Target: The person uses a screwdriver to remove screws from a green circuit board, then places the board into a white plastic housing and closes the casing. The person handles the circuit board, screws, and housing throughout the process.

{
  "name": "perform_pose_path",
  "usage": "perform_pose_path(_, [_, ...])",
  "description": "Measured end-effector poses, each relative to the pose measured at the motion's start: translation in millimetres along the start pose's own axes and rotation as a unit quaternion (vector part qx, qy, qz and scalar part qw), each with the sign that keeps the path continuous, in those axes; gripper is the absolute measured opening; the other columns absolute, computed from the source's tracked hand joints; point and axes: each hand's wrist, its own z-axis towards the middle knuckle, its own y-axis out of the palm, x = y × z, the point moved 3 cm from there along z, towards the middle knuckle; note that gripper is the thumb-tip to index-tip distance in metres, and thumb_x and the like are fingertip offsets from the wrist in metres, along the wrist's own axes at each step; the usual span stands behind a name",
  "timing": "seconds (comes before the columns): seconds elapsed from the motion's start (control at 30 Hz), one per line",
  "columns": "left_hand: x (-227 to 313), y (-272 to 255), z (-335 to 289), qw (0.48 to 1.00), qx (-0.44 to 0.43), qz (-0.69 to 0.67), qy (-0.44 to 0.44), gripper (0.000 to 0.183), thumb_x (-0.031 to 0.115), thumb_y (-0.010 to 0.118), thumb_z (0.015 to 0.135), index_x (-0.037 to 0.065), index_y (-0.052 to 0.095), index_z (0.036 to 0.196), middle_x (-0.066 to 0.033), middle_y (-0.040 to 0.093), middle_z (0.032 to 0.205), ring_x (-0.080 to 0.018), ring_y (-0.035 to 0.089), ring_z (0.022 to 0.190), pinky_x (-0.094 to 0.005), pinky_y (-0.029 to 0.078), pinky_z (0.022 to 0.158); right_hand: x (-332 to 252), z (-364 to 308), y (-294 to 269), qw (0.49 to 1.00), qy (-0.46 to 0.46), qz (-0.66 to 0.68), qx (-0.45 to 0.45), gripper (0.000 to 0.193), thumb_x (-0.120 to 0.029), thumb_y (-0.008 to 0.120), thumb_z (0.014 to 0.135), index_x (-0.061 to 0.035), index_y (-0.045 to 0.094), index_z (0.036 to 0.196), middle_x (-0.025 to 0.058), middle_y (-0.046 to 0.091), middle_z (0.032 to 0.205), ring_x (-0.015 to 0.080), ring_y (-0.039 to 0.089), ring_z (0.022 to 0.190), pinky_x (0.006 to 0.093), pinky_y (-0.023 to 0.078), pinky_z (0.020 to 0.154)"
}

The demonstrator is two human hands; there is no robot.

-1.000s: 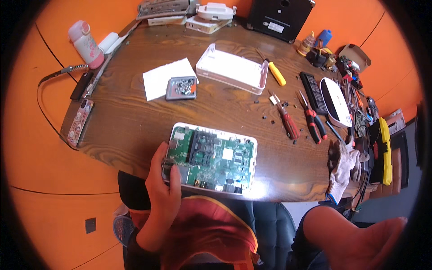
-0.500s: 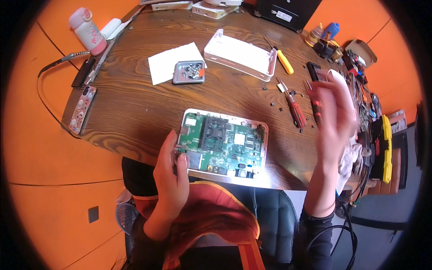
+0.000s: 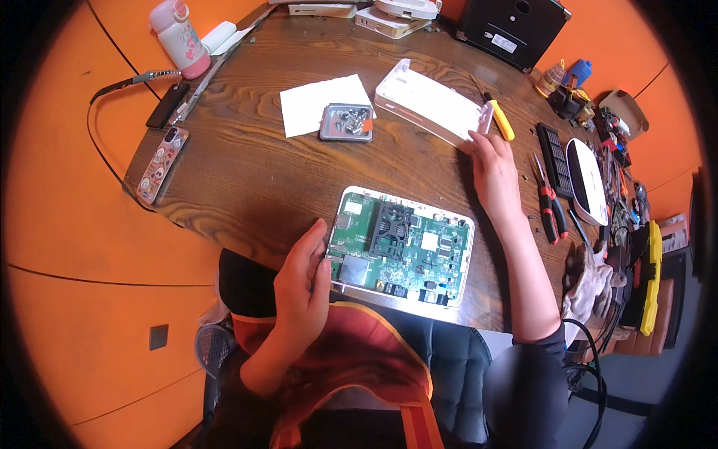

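A green circuit board (image 3: 407,251) with a black card-slot frame on it lies in a shallow white case half (image 3: 469,284) at the table's near edge. My left hand (image 3: 303,288) is closed on its left edge, thumb and fingers against the rim. Farther off is a white plastic cover (image 3: 430,105), open side up. My right hand (image 3: 493,176) reaches forward to its near right corner, with bent fingertips on it. Between the cover and me, a small clear box of screws (image 3: 348,123) rests partly on a white paper sheet (image 3: 307,112).
Right of my right arm lie red-and-black pliers (image 3: 552,213), a black slotted tray (image 3: 553,159) and a white oblong device (image 3: 585,179). A yellow-handled screwdriver (image 3: 501,121) is beside the cover. On the left are a patterned phone (image 3: 162,165) and a pink-and-white bottle (image 3: 179,41).
My right hand has moved left and forward, from above the tools to the white cover's corner. My left hand stays at the board. The whole view has shifted slightly.
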Motion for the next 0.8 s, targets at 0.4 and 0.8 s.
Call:
perform_pose_path(0.4, [1, -3, 0, 0.999, -0.041, -0.016, -0.023, 0.040, -0.002, 0.038, 0.086, -0.008, 0.034, 0.126, -0.0197, 0.039, 0.131, -0.0262, 0.039, 0.121, -0.0347, 0.029, 0.102, 36, 0, -47, 0.980, 0.109, 0.161, 0.035, 0.011, 0.002, 0.059, 0.073, 0.0013, 0.061, 0.084, 0.0138, 0.059, 0.083, 0.0268, 0.060, 0.072, 0.0320, 0.047, 0.064])
perform_pose_path(0.8, [36, -6, 94, 0.985, -0.064, -0.159, 0.004, 0.049, 0.021, 0.040, 0.093, -0.008, 0.027, 0.130, -0.0245, 0.035, 0.131, -0.0315, 0.037, 0.123, -0.0392, 0.032, 0.101, 37, -1, -90, 0.966, 0.078, 0.145, 0.199, 0.013, -0.002, 0.062, 0.077, 0.0001, 0.062, 0.090, 0.0101, 0.062, 0.091, 0.0207, 0.063, 0.080, 0.0273, 0.049, 0.071])
